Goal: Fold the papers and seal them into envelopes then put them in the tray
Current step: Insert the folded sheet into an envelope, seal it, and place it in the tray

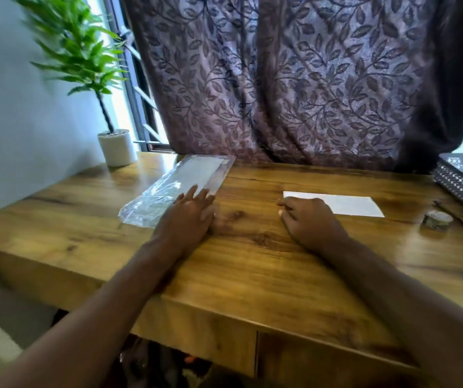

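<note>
A clear plastic pack of white envelopes (180,186) lies at the back left of the wooden table (252,275). My left hand (191,217) reaches toward its near right corner with straight fingers, the fingertips at the pack's edge. A white folded paper (348,205) lies flat to the right. My right hand (308,222) rests at its left end with fingers curled, touching the paper's corner. A metal mesh tray (460,189) stands at the far right edge, with something white inside it.
A potted green plant (117,147) stands at the back left corner. A small round tape roll (437,221) sits near the tray. A patterned curtain (294,79) hangs behind the table. The table's front edge is close to me.
</note>
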